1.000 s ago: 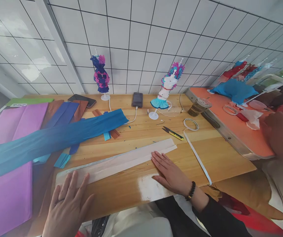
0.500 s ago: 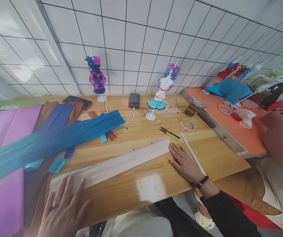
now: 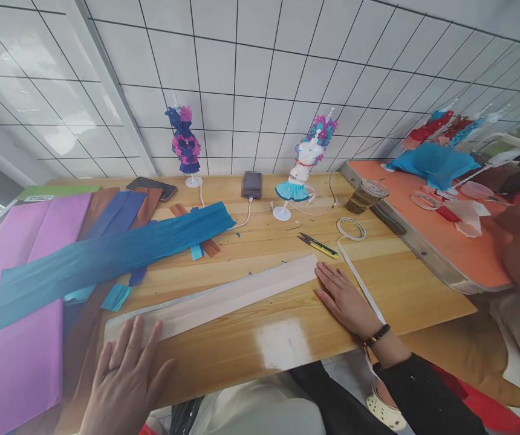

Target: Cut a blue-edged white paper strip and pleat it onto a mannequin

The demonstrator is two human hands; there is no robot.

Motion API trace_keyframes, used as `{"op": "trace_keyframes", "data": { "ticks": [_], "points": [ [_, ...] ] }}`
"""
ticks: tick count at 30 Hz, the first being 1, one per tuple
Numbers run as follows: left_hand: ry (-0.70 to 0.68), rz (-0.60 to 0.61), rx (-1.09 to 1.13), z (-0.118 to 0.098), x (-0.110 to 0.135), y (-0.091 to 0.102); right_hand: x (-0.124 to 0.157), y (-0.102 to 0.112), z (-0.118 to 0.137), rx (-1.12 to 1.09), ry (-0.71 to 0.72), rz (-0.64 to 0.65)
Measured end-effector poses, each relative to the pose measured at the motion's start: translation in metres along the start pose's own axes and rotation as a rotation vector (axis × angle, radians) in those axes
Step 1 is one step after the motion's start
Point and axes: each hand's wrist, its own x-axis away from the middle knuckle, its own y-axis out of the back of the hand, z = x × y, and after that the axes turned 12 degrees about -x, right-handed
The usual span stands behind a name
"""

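A long pale paper strip (image 3: 237,299) lies slantwise across the wooden table (image 3: 205,368). My left hand (image 3: 128,374) is flat on its near left end, fingers spread, with a ring on one finger. At the far right end, my right hand (image 3: 344,299) rests palm down, its fingertips touching the strip's edge. Just beyond the strip are yellow-handled thread snips (image 3: 318,244). To the right of them a roll of white tape (image 3: 351,229) has a length unrolled that runs beneath my right wrist. A long blue crepe paper strip (image 3: 119,252) stretches over the papers at left.
Folded purple paper (image 3: 28,338) covers the table's left end. At the back stand a navy-and-pink doll dress form (image 3: 186,145), a power bank (image 3: 251,185), a turquoise-skirted form (image 3: 291,191) and a cup (image 3: 367,197). An orange-topped table (image 3: 427,241) adjoins on the right, with another person beside it.
The whole view has shifted slightly, so things appear a little further right. Both hands stay flat at the two ends of the pale strip.
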Motion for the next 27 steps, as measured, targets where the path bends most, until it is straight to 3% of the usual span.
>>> {"op": "trace_keyframes", "data": {
  "ticks": [6, 14, 19, 27],
  "points": [
    [0.06, -0.046, -0.049, -0.007, 0.001, -0.009, -0.015, 0.01, -0.001, 0.249, 0.127, 0.038],
    [0.031, -0.054, -0.006, 0.007, 0.009, -0.014, -0.028, 0.017, -0.001, 0.318, 0.224, 0.044],
    [0.119, -0.028, -0.111, 0.008, 0.017, -0.01, -0.024, 0.012, -0.007, 0.325, 0.266, -0.003],
    [0.104, 0.02, -0.217, 0.006, 0.019, -0.005, -0.019, 0.003, -0.025, 0.338, 0.365, -0.063]
  ]
}}
